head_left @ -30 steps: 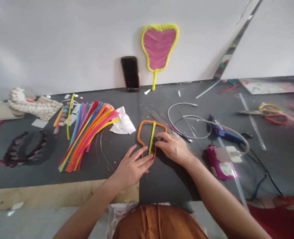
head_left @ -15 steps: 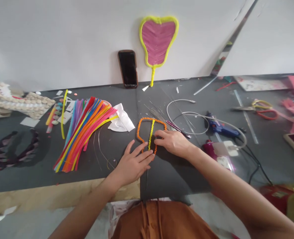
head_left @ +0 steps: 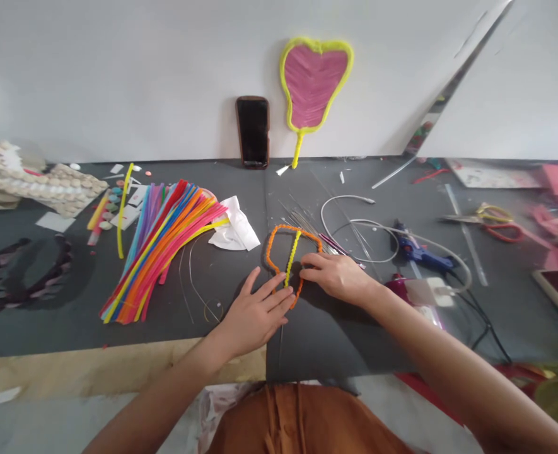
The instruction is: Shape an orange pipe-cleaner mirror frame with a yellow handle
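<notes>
An outline of twisted orange pipe cleaner lies on the dark table. Down its middle runs a twisted yellow pipe cleaner, and a thin wire sticks out below. My left hand is spread flat, its fingertips pressing the lower left of the outline and the yellow strip's lower end. On the right side, my right hand has its fingers pinched together at the orange edge, hiding part of it. Beyond the outline, a pink fan-shaped piece with a yellow rim leans against the white wall.
Left of my hands lies a bundle of coloured pipe cleaners beside white paper. A phone leans on the wall. To the right are loose wires, a white cable, a blue glue gun and scissors.
The whole view has shifted slightly, so things appear a little further right. Both hands keep nearly the same places on the orange outline.
</notes>
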`<state>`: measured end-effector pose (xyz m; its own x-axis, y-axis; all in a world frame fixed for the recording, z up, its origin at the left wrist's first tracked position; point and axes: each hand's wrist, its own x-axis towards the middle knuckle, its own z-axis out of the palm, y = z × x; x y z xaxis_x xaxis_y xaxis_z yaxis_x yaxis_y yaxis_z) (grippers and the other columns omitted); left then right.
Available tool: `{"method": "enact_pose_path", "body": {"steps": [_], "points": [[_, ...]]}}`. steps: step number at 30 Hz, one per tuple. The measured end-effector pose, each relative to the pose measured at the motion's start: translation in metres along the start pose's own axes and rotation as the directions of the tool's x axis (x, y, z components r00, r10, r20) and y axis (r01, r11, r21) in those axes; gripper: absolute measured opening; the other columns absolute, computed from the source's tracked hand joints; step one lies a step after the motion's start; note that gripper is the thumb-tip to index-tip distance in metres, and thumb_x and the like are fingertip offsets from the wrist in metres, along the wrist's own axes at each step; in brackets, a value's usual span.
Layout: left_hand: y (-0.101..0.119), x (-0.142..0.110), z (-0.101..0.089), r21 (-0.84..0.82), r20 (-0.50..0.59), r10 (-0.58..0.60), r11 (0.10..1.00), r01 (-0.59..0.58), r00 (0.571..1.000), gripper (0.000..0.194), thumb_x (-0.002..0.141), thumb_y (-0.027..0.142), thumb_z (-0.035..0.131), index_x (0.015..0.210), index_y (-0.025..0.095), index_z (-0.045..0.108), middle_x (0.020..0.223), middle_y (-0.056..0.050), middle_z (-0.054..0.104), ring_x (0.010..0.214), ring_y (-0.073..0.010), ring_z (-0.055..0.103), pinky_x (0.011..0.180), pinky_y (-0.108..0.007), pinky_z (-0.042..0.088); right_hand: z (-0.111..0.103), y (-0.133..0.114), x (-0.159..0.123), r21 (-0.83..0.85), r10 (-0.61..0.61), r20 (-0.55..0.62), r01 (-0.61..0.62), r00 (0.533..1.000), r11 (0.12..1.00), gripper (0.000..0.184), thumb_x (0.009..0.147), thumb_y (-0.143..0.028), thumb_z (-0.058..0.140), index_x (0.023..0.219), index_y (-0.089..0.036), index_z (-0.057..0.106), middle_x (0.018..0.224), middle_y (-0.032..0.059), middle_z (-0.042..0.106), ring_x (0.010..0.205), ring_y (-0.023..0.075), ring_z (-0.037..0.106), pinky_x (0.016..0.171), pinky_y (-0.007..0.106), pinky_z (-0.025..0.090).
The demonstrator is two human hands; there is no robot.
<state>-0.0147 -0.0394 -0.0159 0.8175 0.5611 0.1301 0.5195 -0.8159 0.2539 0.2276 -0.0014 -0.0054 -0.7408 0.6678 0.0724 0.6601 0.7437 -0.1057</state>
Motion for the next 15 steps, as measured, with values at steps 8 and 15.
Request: {"method": "enact_pose_path", "body": {"steps": [8,15], "points": [[-0.017,0.016,-0.011,0.028,0.090,0.172,0.984,-0.175,0.981,0.048,0.087,0.045,0.048,0.131,0.026,0.045,0.137,-0.004,0.049,0.131,-0.0235,0.035,0.111,-0.049,0.014,0.005,0.000,-0.002,0.027,-0.011,-0.071,0.013,0.997,1.000,0.022,0.091,-0.017,0.042,0.093,-0.019,0.064,0.096,0.0053,0.064,0.078,0.0128,0.057,0.067,0.023,0.042],[-0.015,0.015,-0.008,0.040,0.086,0.123,0.991,-0.127,0.989,0.048,0.086,0.047,0.048,0.130,0.028,0.046,0.136,-0.004,0.050,0.133,-0.0250,0.032,0.111,-0.053,0.011,0.010,-0.008,-0.006,0.049,0.078,-0.166,-0.071,0.983,0.996,0.025,0.092,-0.018,0.039,0.089,-0.019,0.064,0.099,0.0040,0.065,0.080,0.0128,0.057,0.066,0.023,0.041]]}}
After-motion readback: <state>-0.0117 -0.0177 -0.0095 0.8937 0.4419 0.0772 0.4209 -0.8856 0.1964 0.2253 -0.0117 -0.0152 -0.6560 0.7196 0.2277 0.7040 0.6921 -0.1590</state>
